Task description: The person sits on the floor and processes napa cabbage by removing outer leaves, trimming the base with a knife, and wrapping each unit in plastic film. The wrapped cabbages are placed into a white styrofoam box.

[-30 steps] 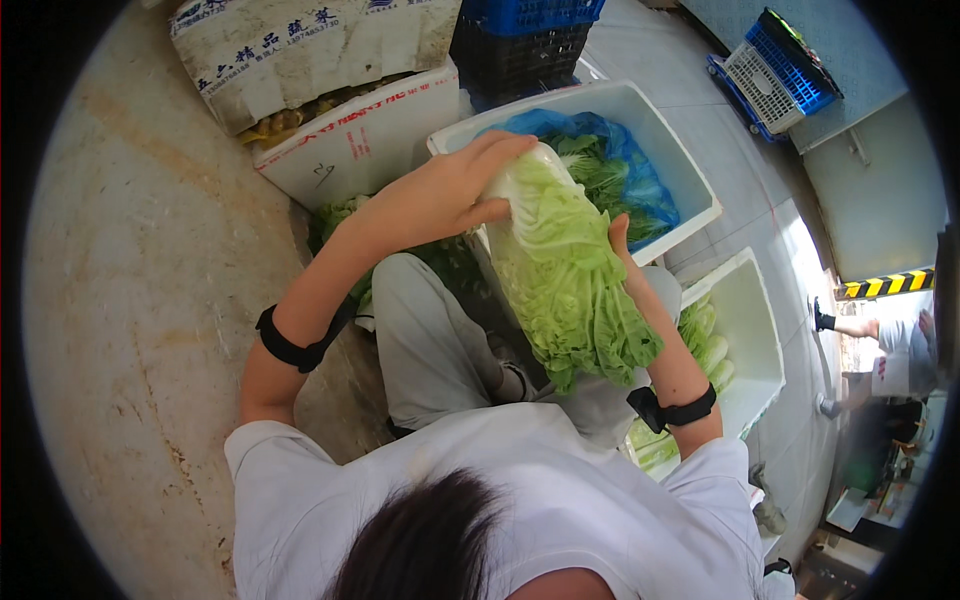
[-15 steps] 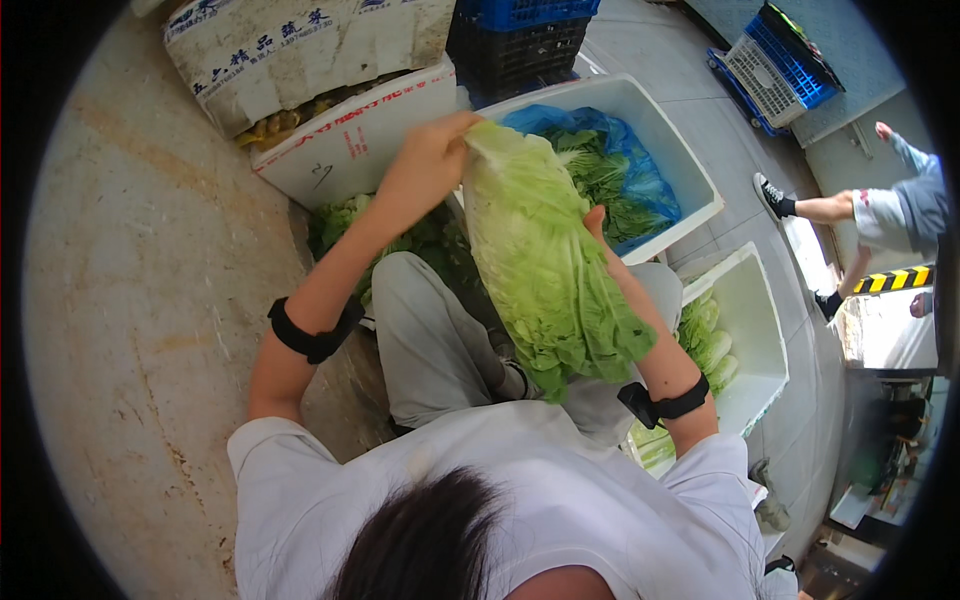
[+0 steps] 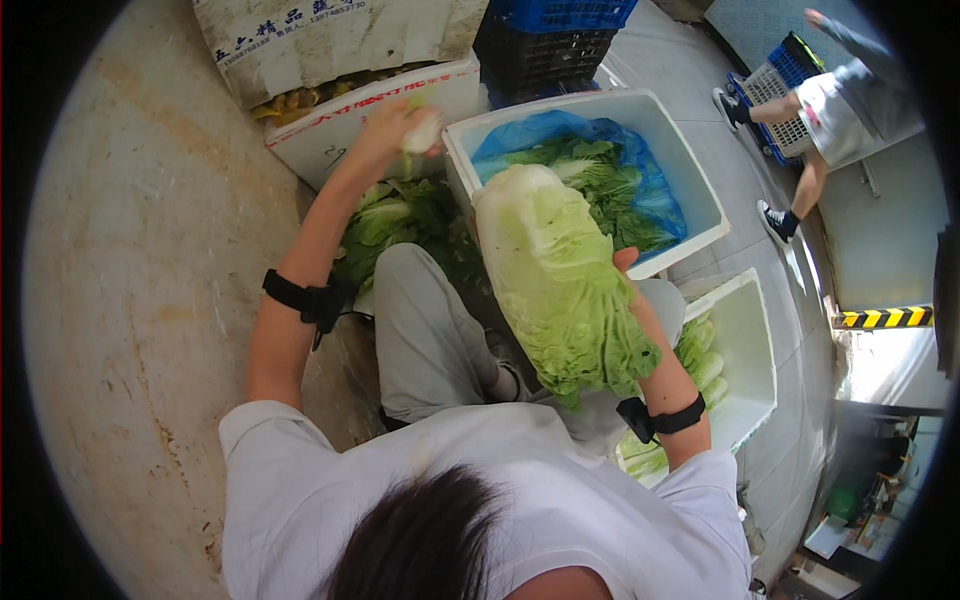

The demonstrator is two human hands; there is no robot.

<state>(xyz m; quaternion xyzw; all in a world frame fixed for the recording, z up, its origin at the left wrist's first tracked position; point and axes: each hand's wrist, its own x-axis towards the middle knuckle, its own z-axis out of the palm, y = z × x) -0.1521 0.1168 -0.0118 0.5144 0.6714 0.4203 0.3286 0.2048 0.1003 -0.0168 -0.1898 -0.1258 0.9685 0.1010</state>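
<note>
My left hand (image 3: pixel 398 135) is raised over the pile of loose green leaves (image 3: pixel 390 230), closed on a small, blurred piece of pale cabbage leaf (image 3: pixel 421 136). My right hand (image 3: pixel 622 262) is wrapped round the far side of a large napa cabbage (image 3: pixel 548 275), which lies lengthwise above my lap, pale end away from me; most of that hand is hidden behind it. Just beyond the cabbage is a white foam box (image 3: pixel 708 215) lined with blue plastic (image 3: pixel 655 200), holding leafy greens. A second foam box (image 3: pixel 748 350) with pale cabbages is to my right.
Weathered cartons (image 3: pixel 330 35) and stacked black and blue crates (image 3: pixel 540 55) stand ahead. A beige surface (image 3: pixel 130 300) spans the left. On the grey tiled floor (image 3: pixel 770 280) another person (image 3: pixel 850 110) walks past a trolley with baskets (image 3: pixel 775 90); a yellow-black striped bar (image 3: pixel 880 318) is at right.
My left hand has pulled away up and leftward from the cabbage with a piece of leaf. The cabbage's pale end now shows smoother. The other person has moved toward the top right.
</note>
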